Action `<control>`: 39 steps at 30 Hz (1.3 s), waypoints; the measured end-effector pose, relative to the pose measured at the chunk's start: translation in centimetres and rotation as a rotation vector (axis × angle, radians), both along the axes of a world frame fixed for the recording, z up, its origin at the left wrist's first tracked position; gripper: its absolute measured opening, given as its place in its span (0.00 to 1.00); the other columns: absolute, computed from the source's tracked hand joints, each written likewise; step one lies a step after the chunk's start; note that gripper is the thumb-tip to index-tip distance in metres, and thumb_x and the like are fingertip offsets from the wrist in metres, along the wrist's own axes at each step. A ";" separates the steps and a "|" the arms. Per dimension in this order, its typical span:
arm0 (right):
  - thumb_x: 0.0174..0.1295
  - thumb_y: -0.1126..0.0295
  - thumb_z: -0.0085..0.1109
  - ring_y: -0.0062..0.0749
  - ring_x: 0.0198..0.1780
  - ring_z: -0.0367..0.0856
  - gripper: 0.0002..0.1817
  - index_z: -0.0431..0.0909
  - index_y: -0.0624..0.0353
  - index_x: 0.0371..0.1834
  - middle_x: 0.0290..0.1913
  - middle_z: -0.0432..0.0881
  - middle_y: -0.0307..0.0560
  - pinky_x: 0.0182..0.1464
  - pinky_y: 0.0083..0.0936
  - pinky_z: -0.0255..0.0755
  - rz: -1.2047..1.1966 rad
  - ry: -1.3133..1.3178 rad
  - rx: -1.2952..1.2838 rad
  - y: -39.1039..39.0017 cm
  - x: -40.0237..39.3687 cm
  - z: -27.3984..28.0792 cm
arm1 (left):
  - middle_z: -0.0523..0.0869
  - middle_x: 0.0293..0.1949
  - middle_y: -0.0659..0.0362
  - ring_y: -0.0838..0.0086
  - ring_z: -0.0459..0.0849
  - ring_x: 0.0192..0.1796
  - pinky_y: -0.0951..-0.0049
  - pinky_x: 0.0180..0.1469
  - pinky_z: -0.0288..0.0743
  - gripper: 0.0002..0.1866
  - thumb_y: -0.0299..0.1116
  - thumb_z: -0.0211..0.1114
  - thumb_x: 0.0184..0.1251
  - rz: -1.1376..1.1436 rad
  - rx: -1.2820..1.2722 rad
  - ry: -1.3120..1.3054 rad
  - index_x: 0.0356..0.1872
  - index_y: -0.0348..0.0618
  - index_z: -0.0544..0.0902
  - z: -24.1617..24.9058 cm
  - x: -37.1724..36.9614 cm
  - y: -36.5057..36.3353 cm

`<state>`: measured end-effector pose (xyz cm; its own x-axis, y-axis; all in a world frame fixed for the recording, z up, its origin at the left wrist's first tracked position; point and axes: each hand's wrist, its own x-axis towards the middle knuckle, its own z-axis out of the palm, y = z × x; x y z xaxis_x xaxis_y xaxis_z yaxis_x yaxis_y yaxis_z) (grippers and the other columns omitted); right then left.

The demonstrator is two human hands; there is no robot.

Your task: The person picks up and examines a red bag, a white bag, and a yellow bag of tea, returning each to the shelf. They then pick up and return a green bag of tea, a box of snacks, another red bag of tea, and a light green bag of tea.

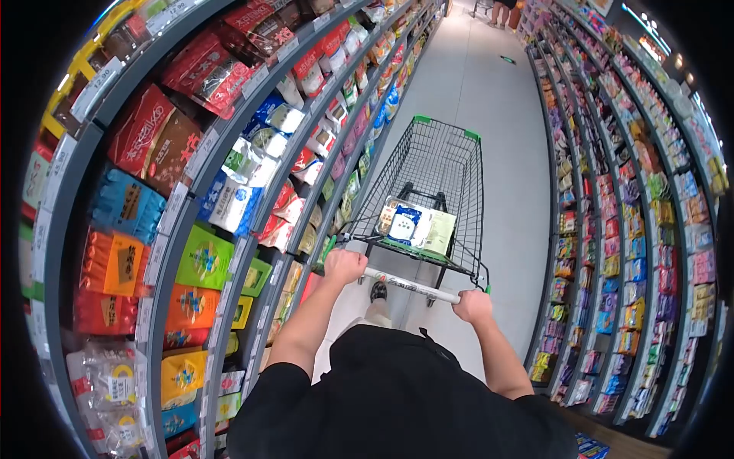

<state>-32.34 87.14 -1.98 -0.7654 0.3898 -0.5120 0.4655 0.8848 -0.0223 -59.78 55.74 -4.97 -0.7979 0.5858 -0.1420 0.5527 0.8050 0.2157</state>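
Both hands grip the white handlebar (409,285) of a wire shopping cart (475,199) with green corner pieces. My left hand (345,265) is wrapped round the bar's left end, close to the left shelves. Round the right end, my right hand (472,305) is closed in the same way. Inside the cart, near the handle, lie a blue-and-white package (407,224), a pale green package (440,232) and a clear pack (388,215) partly covered by the blue one.
Tall shelves (176,214) of bagged foods with price tags line the left side. On the right, shelves (604,229) hold many small colourful packets. Pale floor (505,107) runs between them. A person's legs (501,15) show at the far end, and a small dark-green item (507,59) lies on the floor.
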 end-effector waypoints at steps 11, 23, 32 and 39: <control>0.56 0.43 0.80 0.45 0.41 0.91 0.26 0.93 0.57 0.41 0.37 0.93 0.51 0.48 0.41 0.84 -0.051 -0.035 -0.415 11.2 -11.9 1.1 | 0.92 0.26 0.48 0.48 0.91 0.28 0.48 0.49 0.84 0.27 0.51 0.55 0.75 -0.038 0.177 -0.022 0.26 0.46 0.94 -0.7 -9.6 8.7; 0.63 0.45 0.73 0.58 0.54 0.93 0.28 0.91 0.64 0.46 0.47 0.94 0.64 0.60 0.47 0.84 -0.451 0.231 -0.428 27.5 -46.8 -25.4 | 0.89 0.22 0.56 0.58 0.90 0.30 0.56 0.48 0.79 0.18 0.43 0.62 0.66 -0.065 -0.037 -0.058 0.18 0.51 0.89 -1.1 -16.0 17.2; 0.58 0.41 0.81 0.58 0.59 0.92 0.40 0.88 0.69 0.58 0.58 0.91 0.68 0.63 0.45 0.84 -0.769 -0.050 -0.503 26.5 -56.2 -44.5 | 0.75 0.15 0.62 0.65 0.76 0.20 0.62 0.29 0.66 0.12 0.30 0.68 0.49 -0.114 0.224 0.025 0.14 0.52 0.74 -0.3 -21.8 21.8; 0.61 0.53 0.75 0.58 0.56 0.92 0.22 0.88 0.61 0.48 0.53 0.93 0.62 0.62 0.47 0.83 -0.914 0.120 -0.412 25.1 -59.8 -43.5 | 0.72 0.15 0.62 0.65 0.72 0.18 0.63 0.27 0.63 0.12 0.30 0.68 0.48 -0.092 0.270 0.022 0.14 0.52 0.72 -0.1 -23.7 23.3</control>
<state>-92.12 112.28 -45.43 -0.3166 0.6628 -0.6785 0.9360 0.1023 -0.3369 -83.46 79.07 -5.07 -0.7411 0.6699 0.0453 0.6272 0.6666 0.4027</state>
